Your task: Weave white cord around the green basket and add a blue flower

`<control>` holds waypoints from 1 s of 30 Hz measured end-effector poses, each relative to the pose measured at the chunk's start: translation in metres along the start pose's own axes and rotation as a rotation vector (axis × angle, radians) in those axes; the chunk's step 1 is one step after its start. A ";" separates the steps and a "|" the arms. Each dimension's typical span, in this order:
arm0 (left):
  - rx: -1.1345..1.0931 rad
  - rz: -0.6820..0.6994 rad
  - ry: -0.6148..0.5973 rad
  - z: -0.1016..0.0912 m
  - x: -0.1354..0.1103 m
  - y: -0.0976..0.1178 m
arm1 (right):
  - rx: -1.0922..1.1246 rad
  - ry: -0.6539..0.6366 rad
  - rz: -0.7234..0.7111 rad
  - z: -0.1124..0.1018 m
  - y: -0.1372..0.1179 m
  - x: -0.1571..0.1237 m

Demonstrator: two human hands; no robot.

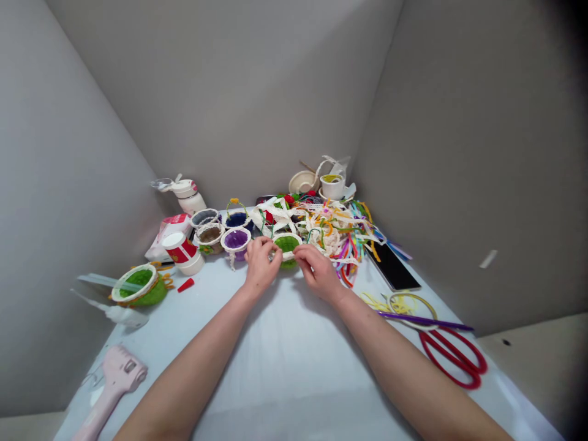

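Between my two hands, near the middle of the table, is a small green basket (288,244) with a white trim around its rim. My left hand (263,262) is closed at the left side of that rim, fingertips pinched on it. At the right side, my right hand (316,269) pinches the same rim with thumb and forefinger. The fingertips are too small to show whether a loose bit of trim lies between them. A purple basket (236,240) with white trim stands just left of my left hand. Behind and to the right lies a heap of lace and coloured strips (328,226).
Left are another green basket (154,293) holding clear sticks, a red-and-white cup (182,251), a bottle (189,195) and a pink glue gun (117,376). Right are a black phone (395,269), a purple pen (425,320) and red-handled scissors (452,358). Grey walls enclose the table.
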State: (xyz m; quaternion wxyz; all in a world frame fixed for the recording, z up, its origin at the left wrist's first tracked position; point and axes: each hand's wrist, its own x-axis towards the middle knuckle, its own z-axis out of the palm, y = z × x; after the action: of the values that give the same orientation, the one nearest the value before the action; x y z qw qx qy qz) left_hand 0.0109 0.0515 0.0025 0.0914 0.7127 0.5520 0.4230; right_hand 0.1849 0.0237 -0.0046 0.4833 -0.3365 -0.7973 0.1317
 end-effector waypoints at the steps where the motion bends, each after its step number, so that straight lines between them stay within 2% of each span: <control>1: 0.001 0.001 -0.001 0.000 0.000 0.000 | -0.001 -0.004 -0.007 0.000 0.000 0.000; 12: -0.038 0.079 -0.034 0.002 0.002 0.000 | -0.052 -0.154 0.073 0.000 0.004 0.001; 15: -0.090 0.184 -0.016 -0.005 0.000 -0.002 | -0.041 -0.138 0.095 0.001 0.006 0.000; 18: -0.117 0.364 -0.028 -0.011 -0.006 -0.006 | -0.021 -0.122 0.107 0.002 0.007 0.000; 21: -0.114 0.458 -0.103 -0.011 -0.012 -0.010 | 0.013 -0.093 0.137 0.004 0.006 -0.001; 24: -0.075 0.425 -0.130 -0.006 -0.013 -0.013 | 0.150 -0.020 0.252 0.006 0.006 -0.001; 27: -0.012 0.409 -0.150 -0.005 -0.010 -0.013 | 0.341 0.119 0.375 0.006 0.007 0.001; 30: 0.039 0.428 -0.182 -0.007 -0.008 -0.009 | 0.362 0.201 0.434 0.002 0.008 0.004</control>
State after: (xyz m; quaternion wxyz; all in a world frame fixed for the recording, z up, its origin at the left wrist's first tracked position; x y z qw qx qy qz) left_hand -0.0003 0.0456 -0.0027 0.0352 0.8504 0.3856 0.3562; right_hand 0.1851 0.0328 -0.0073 0.5723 -0.4189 -0.6187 0.3380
